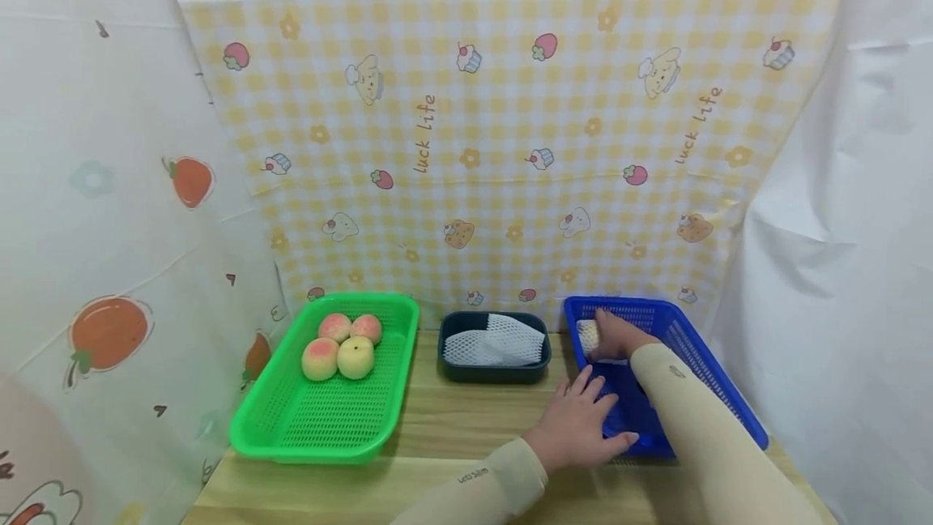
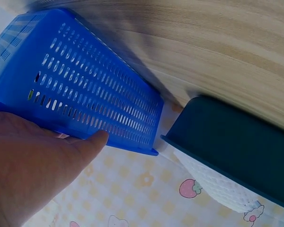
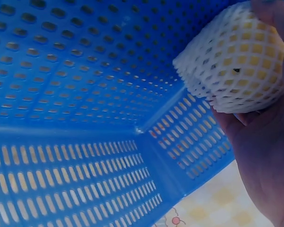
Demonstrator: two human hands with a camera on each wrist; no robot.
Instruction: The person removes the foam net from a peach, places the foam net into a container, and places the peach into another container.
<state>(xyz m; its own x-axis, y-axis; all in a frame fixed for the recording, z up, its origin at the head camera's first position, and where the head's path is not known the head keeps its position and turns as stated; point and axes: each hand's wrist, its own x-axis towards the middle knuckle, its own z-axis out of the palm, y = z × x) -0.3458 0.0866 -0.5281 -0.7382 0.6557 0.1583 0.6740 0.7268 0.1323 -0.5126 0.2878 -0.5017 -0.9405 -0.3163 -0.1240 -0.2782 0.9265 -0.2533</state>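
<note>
Left hand [image 1: 579,424] steadies blue basket [image 1: 700,355]; right hand [image 1: 615,335] holds netted fruit [image 3: 234,64]

A blue plastic basket [image 1: 685,347] with slotted walls and a perforated floor sits on the right side of a wooden table, one short end toward the patterned backdrop. Inside it, at the far left corner, is a round yellowish fruit wrapped in a white foam net sleeve [image 3: 232,66], its skin showing through the mesh holes. The wrapped fruit lies close against the basket's wall, held just above the floor.
</note>
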